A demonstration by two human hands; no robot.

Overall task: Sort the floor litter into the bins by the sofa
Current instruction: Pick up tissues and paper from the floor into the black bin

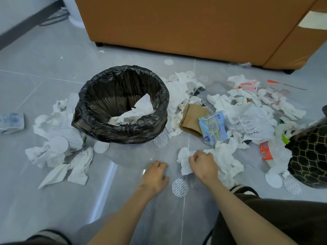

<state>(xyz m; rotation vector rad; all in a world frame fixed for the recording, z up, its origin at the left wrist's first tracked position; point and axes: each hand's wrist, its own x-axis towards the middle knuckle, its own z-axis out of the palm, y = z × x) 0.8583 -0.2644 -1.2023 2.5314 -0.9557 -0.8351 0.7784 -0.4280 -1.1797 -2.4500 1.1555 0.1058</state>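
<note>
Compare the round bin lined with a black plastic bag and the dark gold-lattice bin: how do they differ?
The black-bag-lined round bin is wholly in view, left of the main litter pile; the dark gold-lattice bin is cut off at the right edge. The lined bin shows crumpled white tissue inside; the lattice bin's inside is hidden. Both stand on the grey floor, litter against them.

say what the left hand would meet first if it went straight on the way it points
Probably the crumpled white tissue the right hand grips, just ahead of the left hand; depth is unclear.
</note>
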